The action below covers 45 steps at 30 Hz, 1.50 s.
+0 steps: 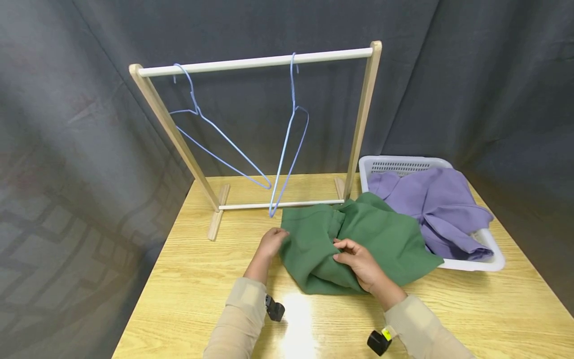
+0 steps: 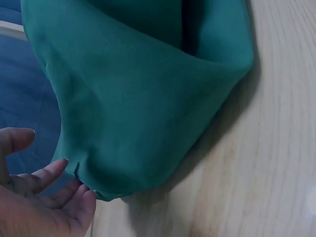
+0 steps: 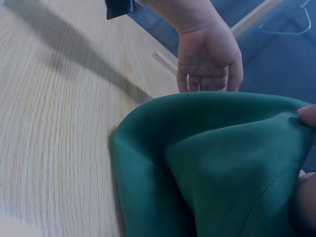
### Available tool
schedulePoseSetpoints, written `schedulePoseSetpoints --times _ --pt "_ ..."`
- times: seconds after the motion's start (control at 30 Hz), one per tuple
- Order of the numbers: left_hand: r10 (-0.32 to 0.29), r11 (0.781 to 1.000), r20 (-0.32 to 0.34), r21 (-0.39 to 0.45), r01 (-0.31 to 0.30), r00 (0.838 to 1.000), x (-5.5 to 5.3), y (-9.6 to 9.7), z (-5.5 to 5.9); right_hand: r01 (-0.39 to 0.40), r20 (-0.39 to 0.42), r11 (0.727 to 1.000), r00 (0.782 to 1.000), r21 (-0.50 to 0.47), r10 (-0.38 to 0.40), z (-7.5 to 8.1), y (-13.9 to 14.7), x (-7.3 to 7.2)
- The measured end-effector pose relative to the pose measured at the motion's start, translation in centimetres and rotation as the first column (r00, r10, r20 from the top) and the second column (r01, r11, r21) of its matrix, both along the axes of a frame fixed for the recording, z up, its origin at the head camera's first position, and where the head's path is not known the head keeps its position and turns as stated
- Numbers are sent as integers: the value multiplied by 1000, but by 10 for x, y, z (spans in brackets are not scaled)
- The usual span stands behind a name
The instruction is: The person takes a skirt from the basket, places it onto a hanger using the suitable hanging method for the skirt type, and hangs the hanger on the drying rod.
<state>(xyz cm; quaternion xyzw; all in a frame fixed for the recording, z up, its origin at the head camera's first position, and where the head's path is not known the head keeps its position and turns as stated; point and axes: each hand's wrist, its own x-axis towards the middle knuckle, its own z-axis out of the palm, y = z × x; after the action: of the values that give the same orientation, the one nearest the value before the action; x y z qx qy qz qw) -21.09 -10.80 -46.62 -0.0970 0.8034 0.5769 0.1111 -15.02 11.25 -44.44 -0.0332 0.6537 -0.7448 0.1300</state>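
A crumpled green garment (image 1: 309, 244) with a stitched placket lies on the table, its right part against the laundry basket. At its left edge, my left hand (image 1: 271, 243) touches the cloth. The left wrist view shows those fingers (image 2: 74, 197) at the hem, with the thumb held apart from them. My right hand (image 1: 360, 264) pinches a raised fold near the garment's middle between thumb and fingers. In the right wrist view only part of that hand, including the thumb (image 3: 308, 115), shows at the right edge. Folds hide the garment's underside, so its exact kind is unclear.
Behind the garment stands a wooden rack (image 1: 365, 109) with a white top rail (image 1: 251, 64). Two blue hangers hang from it, a left hanger (image 1: 224, 137) and a right hanger (image 1: 283, 144). The white basket (image 1: 495, 262) at the right holds a purple garment (image 1: 439, 199).
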Motion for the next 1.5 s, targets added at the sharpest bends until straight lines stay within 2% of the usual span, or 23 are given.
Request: schedulePoseSetpoints --times 0.13,0.23,0.33,0.47,0.63,0.73,0.83,0.9,1.1,1.2,1.3,1.33,1.43,1.5 --pt "-3 1000 5 -4 3 1000 0 -2 -4 -53 53 998 997 28 52 1 1 -2" --pt "-15 1000 10 -4 15 1000 0 -3 -5 -96 128 995 987 -20 97 2 3 -4" --pt "-13 1000 12 13 13 1000 -1 -4 -7 -103 186 990 975 -98 120 1 5 -6" --pt "11 997 20 74 -13 1000 -3 -4 -10 -70 227 988 969 -140 101 -1 4 -9" --pt "81 990 52 114 -87 995 -5 -2 -14 -14 264 998 964 -69 32 -2 2 -16" --pt "78 990 68 109 -86 995 -7 -1 -18 3 265 999 964 -52 11 -2 2 -19" --pt "50 995 72 86 -56 996 -7 -1 -22 -34 253 998 966 -56 47 -3 4 -19" --pt "48 996 78 71 -54 996 -7 0 -25 -78 235 996 968 -49 87 -3 6 -19" --pt "115 987 98 103 -125 989 -11 0 -30 -246 134 969 960 -34 248 -4 15 -20" --pt "93 984 113 140 -108 989 -14 1 -33 -311 81 949 946 -52 314 -4 19 -20" --pt "24 969 154 240 -61 988 -17 0 -37 -338 44 940 939 -55 340 -2 18 -20" --pt "4 956 172 290 -55 985 -17 -1 -38 -332 42 942 941 -55 334 -1 17 -20" --pt "-25 882 229 462 -86 973 -17 -3 -43 -264 67 964 962 -42 266 1 13 -19" --pt "-15 835 238 538 -118 971 -15 -5 -46 -203 101 979 974 -22 204 3 10 -19"
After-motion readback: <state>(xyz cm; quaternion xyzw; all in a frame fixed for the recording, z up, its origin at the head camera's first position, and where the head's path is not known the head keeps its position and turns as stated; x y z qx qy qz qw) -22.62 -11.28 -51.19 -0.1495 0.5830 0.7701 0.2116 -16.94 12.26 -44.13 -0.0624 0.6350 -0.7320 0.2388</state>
